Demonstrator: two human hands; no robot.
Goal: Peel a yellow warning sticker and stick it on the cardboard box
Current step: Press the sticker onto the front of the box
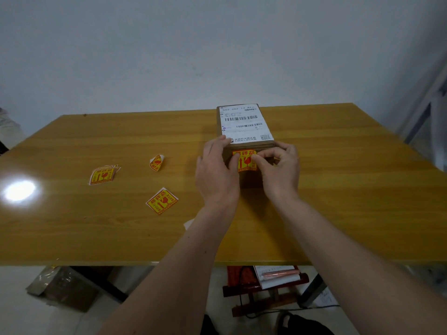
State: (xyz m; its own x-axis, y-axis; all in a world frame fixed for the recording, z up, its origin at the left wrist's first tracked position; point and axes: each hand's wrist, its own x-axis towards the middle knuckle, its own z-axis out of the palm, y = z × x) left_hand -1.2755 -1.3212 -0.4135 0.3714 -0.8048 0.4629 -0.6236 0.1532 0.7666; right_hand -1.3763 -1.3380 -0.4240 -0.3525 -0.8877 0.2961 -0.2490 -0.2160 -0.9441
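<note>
- Seemingly near the end, from the head camera: the yellow warning sticker [244,161] is lying against the near face of the cardboard box [244,146], which is sitting on the wooden table [338,189] toward its far edge, a white shipping label [244,123] covering its top.
- The left hand [215,172] is resting on the box's left side, fingers half curled, thumb pressing on the sticker's left part; it is not gripping anything that I can see.
- The right hand [280,168] is curling its fingers in, fingertips [260,156] pinching or pressing the sticker's upper right edge; which of the two I cannot tell.
- Off to the left, well apart from the box, a stack of spare stickers [102,175], a single flat sticker [162,201] and a curled backing scrap [157,162] are lying on the table.
- Judging by this, peeling is done and the sticker is placed; what is left is smoothing it flat and letting go.
</note>
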